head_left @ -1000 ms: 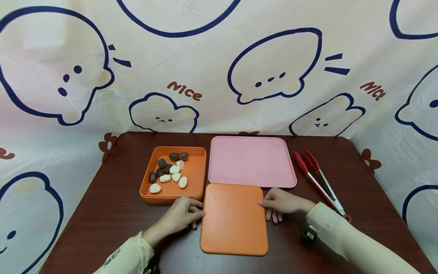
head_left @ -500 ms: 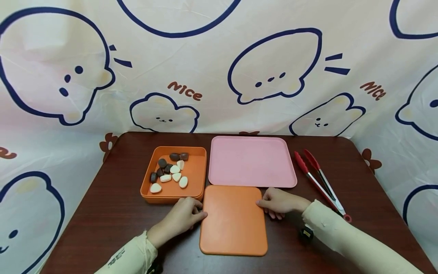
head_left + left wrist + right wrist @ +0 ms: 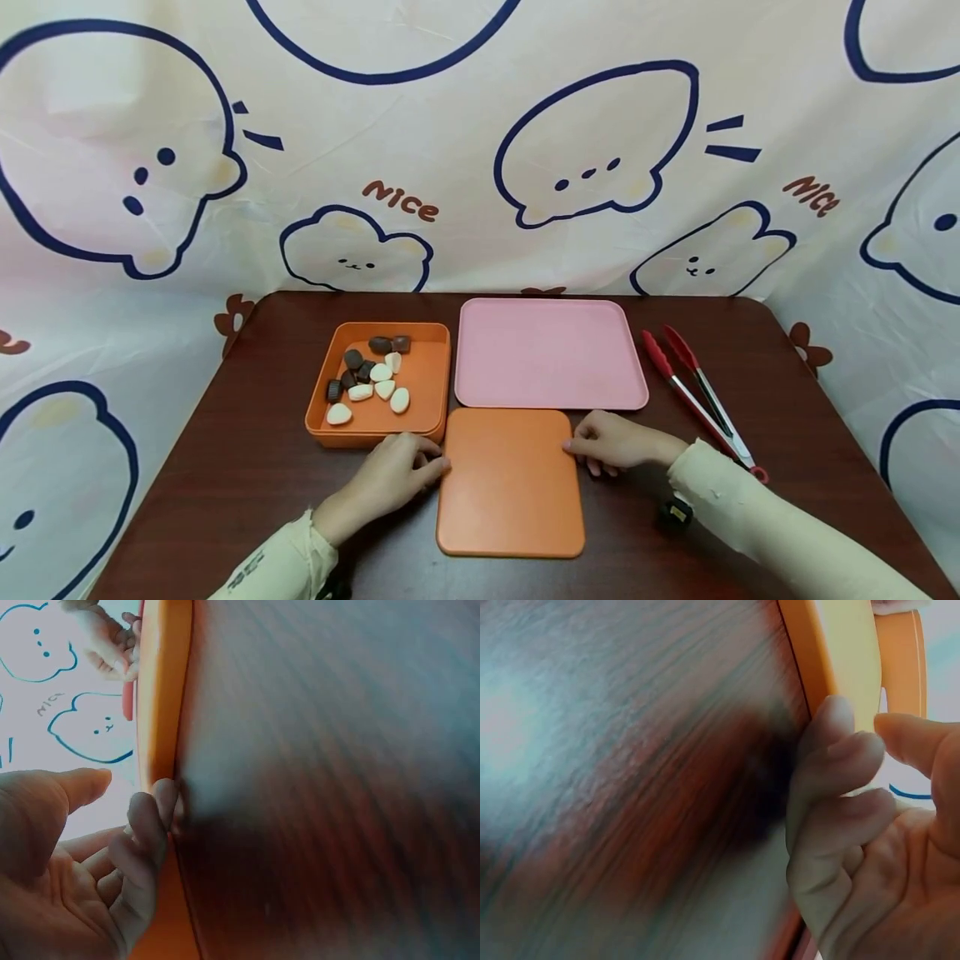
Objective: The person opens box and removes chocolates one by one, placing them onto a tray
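An orange rectangular lid with rounded corners lies flat side up on the table. Along its left edge is my left hand, the fingertips against the side and the thumb just above, as the left wrist view shows. On the opposite edge my right hand touches the lid near its far corner, the thumb over the rim and loosely bent fingers beside the side wall. Just behind my left hand stands an open orange box holding several dark pieces and several whitish pieces.
A pink tray lies directly behind the lid. Red-tipped metal tongs rest at the right, close to my right sleeve. A patterned cloth hangs along the back edge of the dark wooden table.
The lid has shifted slightly toward me and straightened a little, its far edge drawing back from the pink tray. Both hands stay at its sides, with small finger movements.
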